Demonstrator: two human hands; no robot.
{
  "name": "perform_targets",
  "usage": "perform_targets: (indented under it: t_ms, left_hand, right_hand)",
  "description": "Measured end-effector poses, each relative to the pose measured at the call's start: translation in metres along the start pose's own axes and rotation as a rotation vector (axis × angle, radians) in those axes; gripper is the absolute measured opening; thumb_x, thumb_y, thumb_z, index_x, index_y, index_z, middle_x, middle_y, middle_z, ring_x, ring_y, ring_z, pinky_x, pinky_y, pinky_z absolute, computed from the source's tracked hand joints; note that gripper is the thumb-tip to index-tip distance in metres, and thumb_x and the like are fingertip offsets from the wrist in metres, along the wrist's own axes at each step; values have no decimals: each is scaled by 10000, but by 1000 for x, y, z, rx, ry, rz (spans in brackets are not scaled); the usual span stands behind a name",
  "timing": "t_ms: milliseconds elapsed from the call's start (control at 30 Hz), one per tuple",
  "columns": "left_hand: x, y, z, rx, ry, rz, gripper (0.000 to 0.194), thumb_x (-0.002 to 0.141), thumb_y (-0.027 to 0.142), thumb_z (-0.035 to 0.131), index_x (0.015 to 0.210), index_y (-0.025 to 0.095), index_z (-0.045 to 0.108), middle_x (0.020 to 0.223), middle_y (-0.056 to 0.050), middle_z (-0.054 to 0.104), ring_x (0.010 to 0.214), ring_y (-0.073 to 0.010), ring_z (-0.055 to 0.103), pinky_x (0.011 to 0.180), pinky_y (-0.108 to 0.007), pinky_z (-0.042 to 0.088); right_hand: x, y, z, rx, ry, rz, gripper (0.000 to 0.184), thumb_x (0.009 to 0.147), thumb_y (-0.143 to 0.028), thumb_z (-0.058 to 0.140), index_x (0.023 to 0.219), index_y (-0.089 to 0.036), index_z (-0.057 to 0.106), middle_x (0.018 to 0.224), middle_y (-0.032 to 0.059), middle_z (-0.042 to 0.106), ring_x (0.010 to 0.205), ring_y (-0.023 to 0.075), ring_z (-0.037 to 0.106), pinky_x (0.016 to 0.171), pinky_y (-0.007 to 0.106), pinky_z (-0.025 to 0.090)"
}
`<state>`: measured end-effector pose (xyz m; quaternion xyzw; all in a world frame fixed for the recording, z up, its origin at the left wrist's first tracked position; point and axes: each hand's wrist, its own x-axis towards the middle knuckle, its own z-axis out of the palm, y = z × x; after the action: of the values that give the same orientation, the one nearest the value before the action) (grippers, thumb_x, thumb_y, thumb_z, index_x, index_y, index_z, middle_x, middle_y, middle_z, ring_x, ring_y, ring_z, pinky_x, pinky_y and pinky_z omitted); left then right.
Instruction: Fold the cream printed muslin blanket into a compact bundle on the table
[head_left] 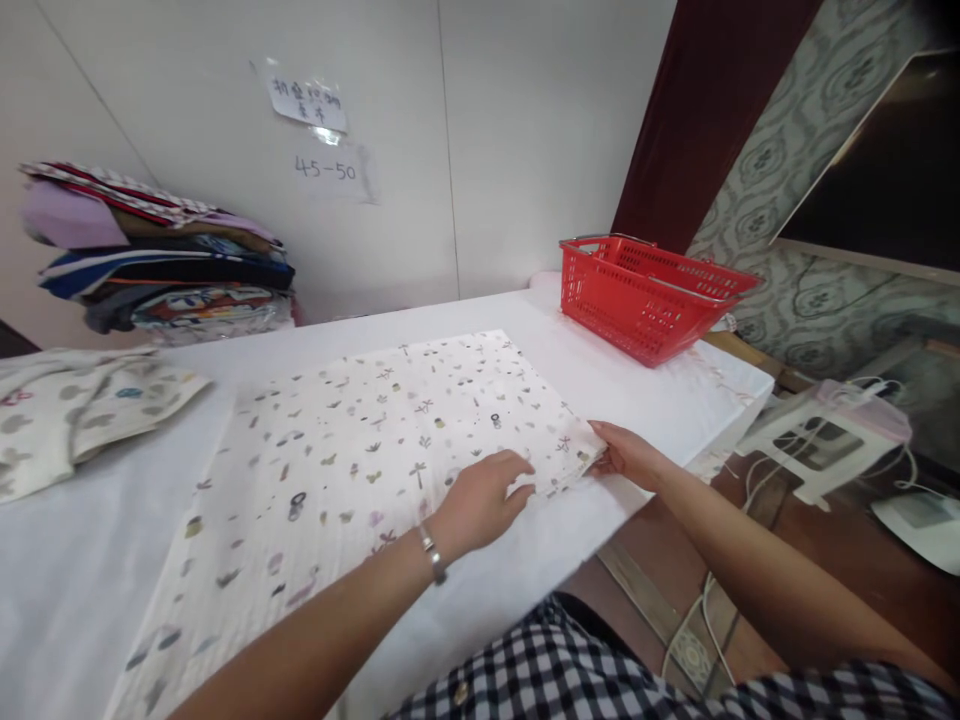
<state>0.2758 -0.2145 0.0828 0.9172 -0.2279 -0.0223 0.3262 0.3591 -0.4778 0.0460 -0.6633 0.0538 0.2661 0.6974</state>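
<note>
A white cloth [390,410] with small printed plants and shapes lies spread over the white-covered table [480,580]. My right hand [624,455] pinches the cloth's near right corner at the table's front edge. Over the near part of the same cloth is my left hand [484,502], a bracelet on its wrist. Its fingers are slightly bent and apart, with nothing between them; whether the palm touches the fabric cannot be told.
A red plastic basket [652,300] stands at the back right of the table. Several folded cloths are stacked [172,265] at the back left, and a crumpled patterned cloth [82,410] lies in front of them. To the right, below the table, is a white stool [817,440] with cables.
</note>
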Motion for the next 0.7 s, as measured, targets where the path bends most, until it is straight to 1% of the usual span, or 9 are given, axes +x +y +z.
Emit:
perform_targets:
  t_ms: [100, 167, 233, 300, 367, 433, 533, 600, 700]
  left_hand:
    - [45, 12, 17, -64, 24, -22, 328, 820, 417, 466, 1068, 225, 558, 1066, -30, 600, 838, -164, 572, 756, -299, 430]
    - [72, 18, 31, -96, 32, -72, 430, 756, 493, 529, 1085, 216, 539, 1060, -41, 598, 842, -177, 570, 728, -292, 421]
    - [92, 22, 45, -127, 35, -148, 536, 679, 566, 580, 1073, 206, 524, 1032, -45, 601, 851, -192, 567, 691, -284, 413]
    - [106, 23, 58, -159, 38, -223, 534, 645, 573, 604, 1016, 198, 522, 978, -39, 606, 832, -190, 565, 660, -273, 402]
    - [113, 21, 67, -189, 50, -269, 410, 676, 506, 596, 931, 192, 529, 909, -27, 610, 792, -172, 561, 645, -263, 391]
    - [116, 17, 72, -223, 62, -293, 267, 738, 424, 538, 867, 190, 537, 843, -19, 614, 752, -156, 555, 639, -257, 383]
    - [116, 8, 76, -303, 60, -314, 189, 791, 353, 459, 818, 190, 551, 778, -15, 616, 716, -147, 551, 630, -251, 382]
    - [116, 3, 78, -357, 63, -326, 170, 788, 330, 458, 798, 188, 551, 754, -10, 613, 690, -139, 549, 616, -244, 384]
    - [116, 0, 80, -386, 63, -337, 167, 786, 327, 460, 789, 183, 547, 709, 1, 598, 637, -128, 536, 581, -236, 379]
  right_hand:
    - [-5, -6, 11, -122, 58, -88, 487, 835, -540, 459, 1190, -208, 497, 871, 65, 648, 689, 158, 611, 581, 270, 518]
    - [-9, -10, 16, -184, 105, -136, 566, 824, -596, 427, 1240, -214, 474, 803, 51, 630, 658, 153, 593, 569, 268, 515]
    - [-12, -11, 18, -229, 149, -185, 622, 817, -620, 414, 1290, -216, 442, 766, 39, 603, 634, 142, 569, 557, 266, 513]
    - [-14, -10, 19, -256, 188, -224, 657, 817, -625, 408, 1337, -223, 395, 776, 36, 584, 645, 142, 559, 560, 274, 518]
    - [-13, -5, 17, -244, 210, -249, 679, 820, -623, 402, 1373, -234, 338, 800, 38, 578, 680, 150, 565, 573, 282, 521]
    - [-11, 3, 15, -182, 217, -244, 689, 823, -621, 396, 1391, -243, 293, 823, 42, 584, 695, 153, 576, 584, 286, 518]
    - [-8, 17, 13, -37, 238, -217, 693, 819, -604, 419, 1391, -243, 268, 874, 53, 605, 685, 152, 590, 585, 287, 507]
    - [-7, 25, 14, 32, 248, -223, 693, 791, -560, 505, 1367, -236, 296, 877, 49, 615, 696, 155, 596, 597, 286, 498]
    - [-9, 30, 18, 86, 241, -231, 660, 688, -457, 662, 1250, -216, 414, 841, 28, 621, 697, 158, 593, 601, 280, 486]
